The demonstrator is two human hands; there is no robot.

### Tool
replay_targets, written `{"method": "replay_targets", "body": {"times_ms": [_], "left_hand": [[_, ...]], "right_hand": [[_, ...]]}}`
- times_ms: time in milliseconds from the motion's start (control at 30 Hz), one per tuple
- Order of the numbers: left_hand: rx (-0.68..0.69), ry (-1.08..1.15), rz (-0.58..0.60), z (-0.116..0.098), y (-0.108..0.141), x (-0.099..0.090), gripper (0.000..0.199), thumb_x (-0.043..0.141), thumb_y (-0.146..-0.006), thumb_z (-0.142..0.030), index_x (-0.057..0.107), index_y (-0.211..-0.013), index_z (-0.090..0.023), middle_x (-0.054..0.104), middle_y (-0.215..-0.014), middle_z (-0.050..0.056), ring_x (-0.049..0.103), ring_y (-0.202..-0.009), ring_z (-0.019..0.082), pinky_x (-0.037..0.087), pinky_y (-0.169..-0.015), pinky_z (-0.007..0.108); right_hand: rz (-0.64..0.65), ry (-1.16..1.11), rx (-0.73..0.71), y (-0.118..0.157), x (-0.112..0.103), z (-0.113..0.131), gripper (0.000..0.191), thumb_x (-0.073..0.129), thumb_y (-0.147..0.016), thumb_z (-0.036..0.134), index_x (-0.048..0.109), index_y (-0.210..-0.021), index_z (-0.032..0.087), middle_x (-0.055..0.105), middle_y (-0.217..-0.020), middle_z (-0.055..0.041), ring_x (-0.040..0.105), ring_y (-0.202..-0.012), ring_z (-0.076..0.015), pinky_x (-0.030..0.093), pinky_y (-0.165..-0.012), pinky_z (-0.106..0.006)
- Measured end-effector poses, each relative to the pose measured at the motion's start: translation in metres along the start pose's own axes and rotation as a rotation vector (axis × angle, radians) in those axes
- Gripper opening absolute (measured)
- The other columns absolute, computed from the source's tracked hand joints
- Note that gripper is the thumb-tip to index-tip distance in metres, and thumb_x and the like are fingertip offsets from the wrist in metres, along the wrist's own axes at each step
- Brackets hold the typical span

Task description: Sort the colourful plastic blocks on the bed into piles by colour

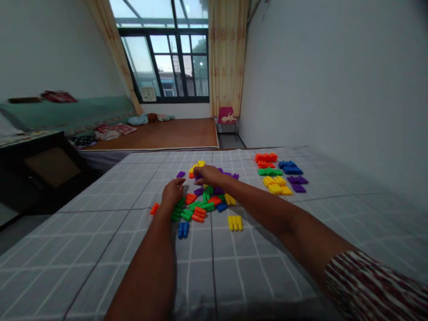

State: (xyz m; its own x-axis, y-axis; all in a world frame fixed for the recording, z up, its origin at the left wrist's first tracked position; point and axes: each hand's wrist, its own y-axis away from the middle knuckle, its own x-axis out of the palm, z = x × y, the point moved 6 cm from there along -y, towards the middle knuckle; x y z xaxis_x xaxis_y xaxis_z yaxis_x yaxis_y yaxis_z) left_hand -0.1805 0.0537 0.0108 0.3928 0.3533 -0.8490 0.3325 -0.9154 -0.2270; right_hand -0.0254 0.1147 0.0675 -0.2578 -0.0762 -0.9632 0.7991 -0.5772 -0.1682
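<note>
A loose pile of plastic building blocks (200, 209), shaped like joined tubes in green, orange, blue, yellow and purple, lies on the checked cloth in front of me. My right hand (209, 175) reaches over the far part of the pile, its fingers bent down around a purple block (197, 177), partly hidden by them. Yellow blocks (200, 164) lie just beyond. At the pile's left side is my left hand (173, 191), thumb and fingers apart, with nothing visible in it. Green blocks (178, 209) and an orange block (154, 208) lie beside that wrist.
To the right, blocks sit grouped by colour: orange (266, 158), green (270, 171), yellow (277, 185), blue (290, 167) and purple (297, 183). Single blue (183, 230) and yellow (235, 223) blocks lie nearer me. A white wall (334, 80) borders the right.
</note>
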Motion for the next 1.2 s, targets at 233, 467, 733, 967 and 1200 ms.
{"method": "replay_targets", "body": {"times_ms": [233,467,733,967,1200], "left_hand": [[-0.002,-0.117,0.043,0.008,-0.004,0.004,0.039,0.047,-0.085,-0.023,0.067,-0.118,-0.024,0.07,-0.119,0.004,0.064,-0.109,0.021,0.049,-0.093,0.03],[0.019,-0.217,0.096,0.001,-0.004,0.006,0.037,0.044,-0.087,-0.029,0.07,-0.113,-0.024,0.073,-0.112,0.005,0.068,-0.101,0.021,0.051,-0.083,0.027],[0.031,-0.275,0.121,-0.002,-0.004,0.004,0.035,0.048,-0.084,-0.03,0.072,-0.109,-0.03,0.075,-0.105,0.0,0.069,-0.096,0.022,0.051,-0.078,0.025],[0.083,-0.305,0.139,-0.005,-0.003,0.005,0.038,0.045,-0.085,-0.029,0.072,-0.112,-0.027,0.074,-0.11,0.002,0.069,-0.095,0.021,0.051,-0.077,0.025],[0.1,-0.287,0.153,-0.007,-0.002,0.007,0.039,0.044,-0.086,-0.031,0.072,-0.112,-0.023,0.074,-0.11,0.005,0.068,-0.099,0.022,0.05,-0.078,0.026]], "right_hand": [[-0.238,-0.255,0.157,0.115,-0.071,-0.113,0.024,0.063,-0.085,0.041,0.065,-0.101,0.023,0.073,-0.094,-0.0003,0.066,-0.081,-0.0146,0.046,-0.072,-0.024],[-0.264,0.137,0.844,0.264,-0.105,-0.31,0.029,0.063,-0.081,0.046,0.071,-0.091,0.02,0.074,-0.095,-0.0079,0.066,-0.088,-0.0221,0.046,-0.07,-0.028],[-0.113,0.146,1.018,0.308,-0.089,-0.363,0.031,0.071,-0.069,0.05,0.075,-0.083,0.023,0.075,-0.09,-0.0085,0.068,-0.08,-0.0236,0.046,-0.062,-0.029],[-0.12,0.114,0.902,0.287,-0.084,-0.346,0.034,0.066,-0.074,0.052,0.074,-0.082,0.021,0.074,-0.089,-0.0071,0.067,-0.079,-0.021,0.043,-0.06,-0.026],[0.016,0.147,0.878,0.275,-0.074,-0.325,0.027,0.067,-0.076,0.048,0.073,-0.071,0.021,0.073,-0.08,-0.008,0.066,-0.074,-0.022,0.042,-0.06,-0.028]]}}
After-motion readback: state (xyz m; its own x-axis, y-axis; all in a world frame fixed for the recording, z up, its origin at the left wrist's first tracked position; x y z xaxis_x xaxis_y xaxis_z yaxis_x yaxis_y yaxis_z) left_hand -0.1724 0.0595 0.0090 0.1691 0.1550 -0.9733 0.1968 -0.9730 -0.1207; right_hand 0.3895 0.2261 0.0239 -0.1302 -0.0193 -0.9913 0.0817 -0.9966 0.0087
